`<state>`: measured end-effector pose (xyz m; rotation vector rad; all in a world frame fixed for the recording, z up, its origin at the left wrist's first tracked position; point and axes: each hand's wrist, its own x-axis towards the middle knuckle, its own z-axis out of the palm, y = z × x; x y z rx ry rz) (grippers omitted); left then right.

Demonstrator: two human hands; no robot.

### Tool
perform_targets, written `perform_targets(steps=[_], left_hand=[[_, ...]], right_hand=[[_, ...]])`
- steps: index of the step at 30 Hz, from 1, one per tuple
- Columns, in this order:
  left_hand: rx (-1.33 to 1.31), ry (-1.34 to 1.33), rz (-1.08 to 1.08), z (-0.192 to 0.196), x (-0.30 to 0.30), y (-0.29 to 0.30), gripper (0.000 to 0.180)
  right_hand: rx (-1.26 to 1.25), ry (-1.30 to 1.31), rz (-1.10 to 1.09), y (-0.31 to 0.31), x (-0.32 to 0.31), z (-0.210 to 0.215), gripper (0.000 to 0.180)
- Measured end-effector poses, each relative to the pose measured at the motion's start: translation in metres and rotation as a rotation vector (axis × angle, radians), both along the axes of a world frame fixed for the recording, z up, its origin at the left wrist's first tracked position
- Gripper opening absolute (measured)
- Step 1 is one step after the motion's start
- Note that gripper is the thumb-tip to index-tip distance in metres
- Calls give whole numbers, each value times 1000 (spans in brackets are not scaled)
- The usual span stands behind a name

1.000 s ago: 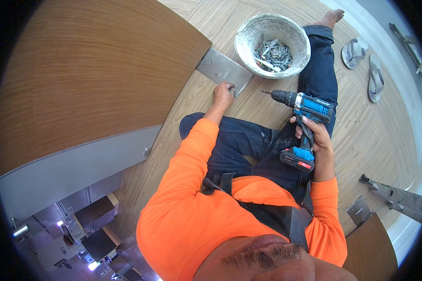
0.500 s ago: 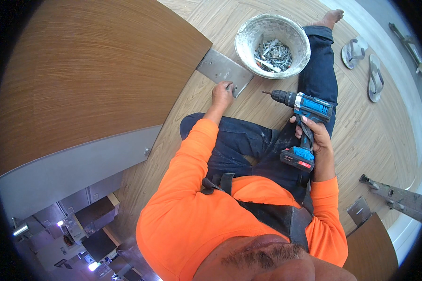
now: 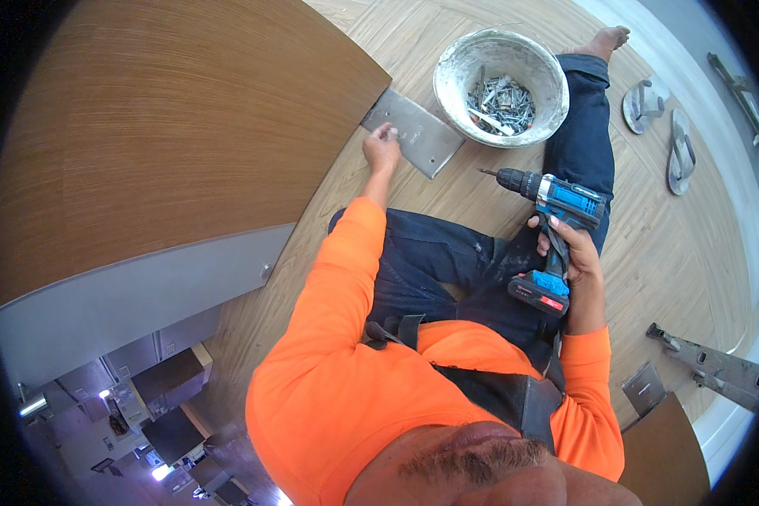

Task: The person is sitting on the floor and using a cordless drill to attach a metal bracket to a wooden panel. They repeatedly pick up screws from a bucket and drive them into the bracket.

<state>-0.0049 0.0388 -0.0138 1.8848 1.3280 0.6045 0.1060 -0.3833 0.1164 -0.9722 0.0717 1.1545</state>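
My right hand [image 3: 579, 251] grips the handle of a blue and black cordless drill [image 3: 572, 200]. Its bit points left, over the floor beside my leg. At the wooden panel's corner lies a flat metal plate [image 3: 430, 145] with a hole near its outer end. My left hand [image 3: 381, 152] is at the plate's panel-side edge, fingers drawn together. Anything between those fingers is too small to make out. Beyond the plate stands a whitish, stained bucket [image 3: 454, 78] with many loose screws [image 3: 504, 103] in its bottom.
The large brown wooden panel [image 3: 185, 126] fills the left side. A pair of flip-flops [image 3: 680, 152] lies at the right on the wood-patterned floor [image 3: 649, 253]. A metal ladder-like piece [image 3: 713, 358] and a second metal plate [image 3: 644, 388] are at the lower right.
My left hand has moved from the plate's outer end, by the hole, to its edge near the panel. The drill stays in my right hand. The whole view has shifted slightly.
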Motion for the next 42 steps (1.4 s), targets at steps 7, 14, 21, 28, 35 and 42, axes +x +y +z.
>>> perform_targets(steps=[7,14,21,28,35,42], left_hand=[[246,46,14,-15,17,53,24],[374,113,-138,-21,16,49,20],[474,41,-220,-29,12,51,18],[476,-3,-192,-32,12,54,17],[442,-27,-166,-33,12,52,17],[487,62,-257,-29,12,52,16]], right_hand=[[0,-6,-33,4,-2,6,44],[-16,8,-38,4,-2,4,45],[-39,-9,-32,8,-3,11,46],[-80,-18,-25,10,-2,12,47],[-83,-19,-29,10,-3,11,45],[-83,-25,-37,9,-4,10,46]])
